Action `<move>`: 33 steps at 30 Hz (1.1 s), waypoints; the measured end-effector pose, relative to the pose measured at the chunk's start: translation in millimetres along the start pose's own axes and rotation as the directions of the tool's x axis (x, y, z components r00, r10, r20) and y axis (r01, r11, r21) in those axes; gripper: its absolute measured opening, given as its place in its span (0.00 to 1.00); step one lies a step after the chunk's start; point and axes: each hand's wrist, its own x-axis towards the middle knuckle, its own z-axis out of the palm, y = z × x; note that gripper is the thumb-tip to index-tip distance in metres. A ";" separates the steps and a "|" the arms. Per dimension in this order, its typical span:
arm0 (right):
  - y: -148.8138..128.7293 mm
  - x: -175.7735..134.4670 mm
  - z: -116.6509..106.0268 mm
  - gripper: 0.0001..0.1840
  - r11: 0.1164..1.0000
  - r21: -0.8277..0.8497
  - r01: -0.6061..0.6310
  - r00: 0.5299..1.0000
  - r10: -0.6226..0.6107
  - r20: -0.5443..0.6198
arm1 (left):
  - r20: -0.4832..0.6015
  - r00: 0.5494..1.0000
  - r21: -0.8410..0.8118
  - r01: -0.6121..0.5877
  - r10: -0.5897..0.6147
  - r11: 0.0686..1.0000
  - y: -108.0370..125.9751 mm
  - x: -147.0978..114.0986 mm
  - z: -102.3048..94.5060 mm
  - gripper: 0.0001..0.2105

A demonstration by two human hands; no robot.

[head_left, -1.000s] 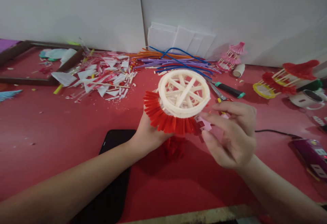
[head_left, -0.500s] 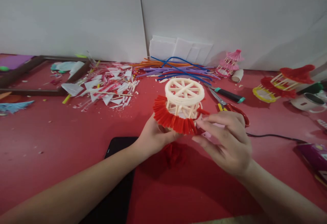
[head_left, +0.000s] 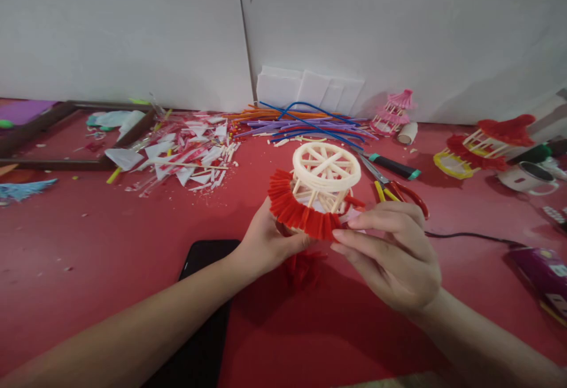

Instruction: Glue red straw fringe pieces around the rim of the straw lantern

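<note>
My left hand (head_left: 268, 240) is closed around the lower part of a craft model pagoda, lifted above the red table. Its top is a cream spoked ring (head_left: 326, 166) standing on short pale posts. A fuzzy red pleated trim (head_left: 305, 214) of pipe-cleaner pieces skirts the front and left below the ring. With bent fingers, my right hand (head_left: 394, 252) pinches the trim's right end. A pale pink scrap (head_left: 349, 217) shows by those fingertips; whether it is attached I cannot tell. Red fuzzy pieces (head_left: 303, 270) lie under the model, partly hidden.
Behind are pipe cleaners (head_left: 305, 122), scissors (head_left: 394, 190), a cutter (head_left: 394, 166) and a pile of scraps (head_left: 195, 152). A pink model pagoda (head_left: 394, 113), a red and yellow one (head_left: 485, 146) and a mug (head_left: 527, 178) stand right. A black tablet-like slab (head_left: 206, 305) lies under my left arm.
The model has shifted slightly right and down in view, its top ring tilting more toward me. My right fingertips have moved slightly left along the trim's end.
</note>
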 end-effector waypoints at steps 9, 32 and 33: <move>-0.1 -2.3 2.9 0.11 1.000 0.020 -0.005 1.000 0.005 -0.014 | -0.019 1.000 0.012 -0.016 0.016 1.000 1.0 -0.1 -0.9 0.28; 4.5 -2.6 3.1 0.14 0.997 -0.032 -0.065 0.997 0.064 -0.034 | 0.024 0.998 -0.025 0.063 -0.063 0.998 8.0 2.6 3.5 0.19; 4.8 -2.6 2.8 0.13 0.998 -0.034 -0.061 0.998 0.060 -0.034 | 0.025 0.998 -0.034 0.061 -0.060 0.998 8.0 2.8 3.6 0.19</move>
